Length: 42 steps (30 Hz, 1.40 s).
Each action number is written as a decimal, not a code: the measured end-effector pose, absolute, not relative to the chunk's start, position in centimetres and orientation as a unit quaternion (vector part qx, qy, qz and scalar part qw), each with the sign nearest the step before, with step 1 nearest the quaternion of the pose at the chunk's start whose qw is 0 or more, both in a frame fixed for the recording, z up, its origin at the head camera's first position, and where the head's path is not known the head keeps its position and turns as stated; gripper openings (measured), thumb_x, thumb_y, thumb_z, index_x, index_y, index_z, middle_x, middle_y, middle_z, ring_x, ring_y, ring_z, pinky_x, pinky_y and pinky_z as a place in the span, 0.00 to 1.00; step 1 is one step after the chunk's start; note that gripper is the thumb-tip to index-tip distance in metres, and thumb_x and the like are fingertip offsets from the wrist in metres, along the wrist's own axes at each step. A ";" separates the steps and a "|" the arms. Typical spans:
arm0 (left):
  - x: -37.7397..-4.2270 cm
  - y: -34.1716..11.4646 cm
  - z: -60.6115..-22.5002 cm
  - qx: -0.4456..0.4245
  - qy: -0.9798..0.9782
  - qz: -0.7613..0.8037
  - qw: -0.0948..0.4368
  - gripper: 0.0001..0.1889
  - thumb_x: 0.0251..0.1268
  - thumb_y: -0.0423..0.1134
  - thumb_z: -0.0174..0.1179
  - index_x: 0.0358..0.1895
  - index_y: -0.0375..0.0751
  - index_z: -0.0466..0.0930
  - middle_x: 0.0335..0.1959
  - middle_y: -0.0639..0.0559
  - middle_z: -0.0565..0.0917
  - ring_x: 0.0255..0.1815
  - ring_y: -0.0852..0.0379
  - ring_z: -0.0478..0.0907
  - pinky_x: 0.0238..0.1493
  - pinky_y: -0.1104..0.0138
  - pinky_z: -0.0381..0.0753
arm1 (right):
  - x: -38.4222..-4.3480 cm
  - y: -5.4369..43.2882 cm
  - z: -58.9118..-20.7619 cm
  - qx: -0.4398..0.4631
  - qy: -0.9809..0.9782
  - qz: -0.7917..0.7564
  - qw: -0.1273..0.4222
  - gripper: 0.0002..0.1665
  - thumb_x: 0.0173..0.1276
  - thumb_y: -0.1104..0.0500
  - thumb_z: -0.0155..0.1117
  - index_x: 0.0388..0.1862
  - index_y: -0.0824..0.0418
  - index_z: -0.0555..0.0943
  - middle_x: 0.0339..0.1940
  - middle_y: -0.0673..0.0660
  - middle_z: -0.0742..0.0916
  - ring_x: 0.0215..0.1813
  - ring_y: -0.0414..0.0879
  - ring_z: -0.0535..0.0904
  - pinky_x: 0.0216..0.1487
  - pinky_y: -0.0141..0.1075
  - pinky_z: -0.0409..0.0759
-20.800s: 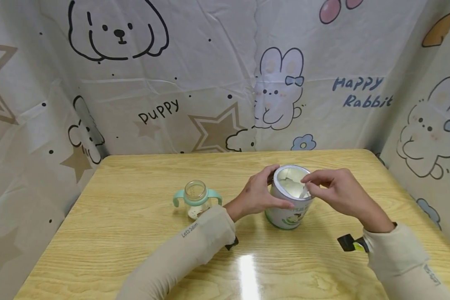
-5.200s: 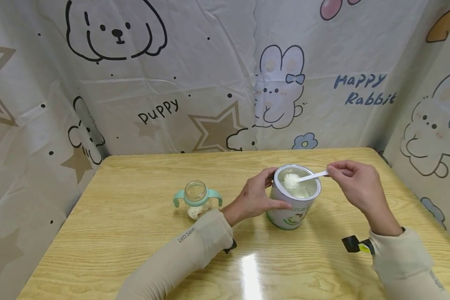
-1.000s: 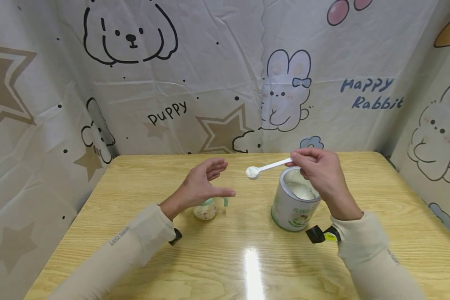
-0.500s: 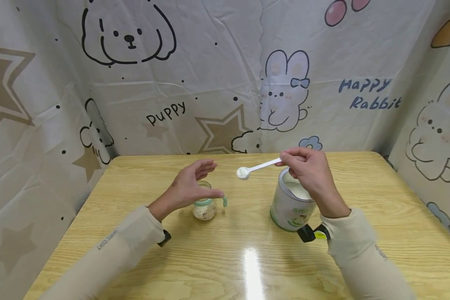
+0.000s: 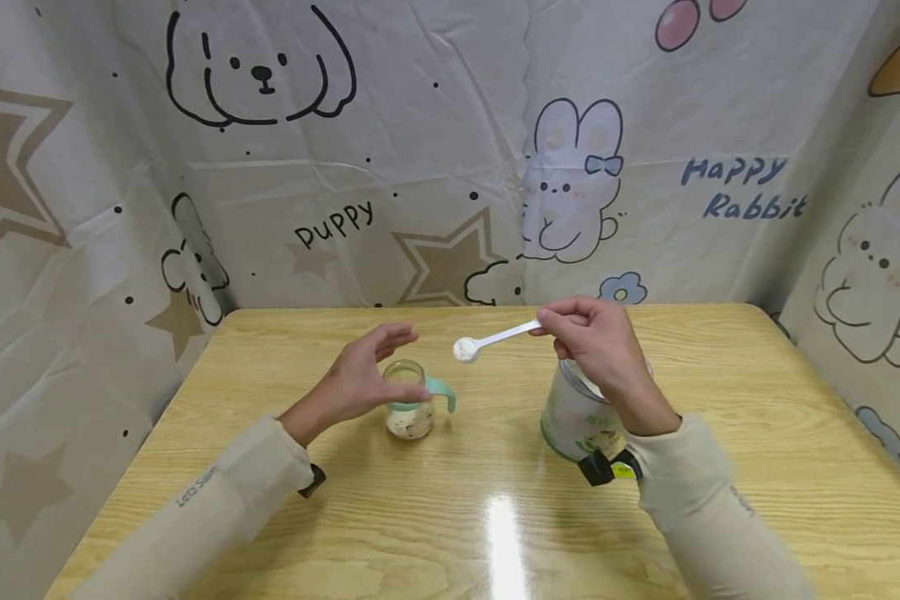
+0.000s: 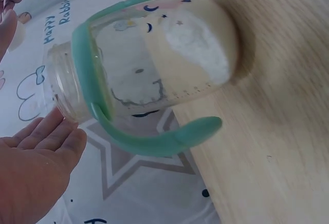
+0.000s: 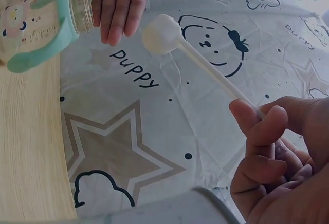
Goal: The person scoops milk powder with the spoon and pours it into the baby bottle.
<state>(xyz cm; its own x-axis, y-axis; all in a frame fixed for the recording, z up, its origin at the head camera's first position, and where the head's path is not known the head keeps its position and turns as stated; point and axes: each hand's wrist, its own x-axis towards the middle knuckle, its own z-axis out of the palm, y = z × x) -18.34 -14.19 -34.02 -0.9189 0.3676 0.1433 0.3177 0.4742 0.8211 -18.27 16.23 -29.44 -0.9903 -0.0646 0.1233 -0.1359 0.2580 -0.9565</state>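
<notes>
My right hand point(image 5: 596, 346) pinches the end of a white long-handled scoop point(image 5: 504, 335), its bowl heaped with white powder. The scoop is held in the air, between the tin and the bottle. A clear baby bottle point(image 5: 410, 422) with a mint-green two-handled collar stands uncapped on the table. In the left wrist view, white powder lies in the bottom of the bottle point(image 6: 198, 47). My left hand point(image 5: 352, 379) is beside the bottle's neck, thumb in front and fingers behind, extended; contact cannot be told. A milk powder tin point(image 5: 573, 417) stands below my right hand, its mouth mostly hidden.
The wooden table point(image 5: 450, 525) carries the bottle and the tin. Behind it and at both sides hangs a printed cloth point(image 5: 450, 150) with cartoon animals and stars. The tin's rim point(image 7: 205, 203) also shows at the bottom of the right wrist view.
Earlier my left hand held the tin and the scoop was inside it. Since then the scoop, loaded with powder, has moved left toward the bottle, and my left hand has moved to the bottle's neck.
</notes>
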 end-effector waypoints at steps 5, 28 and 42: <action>-18.2 -14.8 -34.6 0.193 0.861 0.470 0.034 0.48 0.48 0.41 0.81 0.72 0.33 0.63 0.69 0.40 0.72 0.73 0.39 0.64 0.72 0.48 0.63 | -18.3 15.6 -29.8 0.066 -0.794 0.604 0.022 0.15 0.73 0.59 0.64 0.48 0.71 0.83 0.30 0.49 0.90 0.22 0.38 0.75 0.24 0.27 0.73; -18.2 -15.7 -37.3 0.158 0.882 0.444 0.032 0.45 0.47 0.41 0.81 0.69 0.34 0.68 0.65 0.39 0.76 0.67 0.39 0.71 0.66 0.46 0.72 | -18.7 10.7 -31.3 0.121 -0.811 0.572 0.024 0.09 0.73 0.61 0.65 0.44 0.67 0.84 0.35 0.60 0.90 0.22 0.41 0.78 0.17 0.29 0.61; -18.3 -15.8 -37.8 0.151 0.878 0.453 0.028 0.44 0.47 0.42 0.81 0.68 0.32 0.69 0.64 0.41 0.77 0.65 0.42 0.74 0.63 0.49 0.76 | -18.7 9.1 -32.9 0.201 -0.847 0.489 0.049 0.11 0.71 0.63 0.66 0.49 0.68 0.84 0.36 0.60 0.90 0.29 0.39 0.80 0.28 0.29 0.79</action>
<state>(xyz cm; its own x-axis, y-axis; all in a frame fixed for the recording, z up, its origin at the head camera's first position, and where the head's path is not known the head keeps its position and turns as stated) -18.30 -15.82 -37.78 -0.9526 0.2910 0.0888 0.2409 0.5433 0.8042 -18.69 9.12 -32.86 -0.9141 -0.2926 0.2806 -0.3892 0.4400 -0.8093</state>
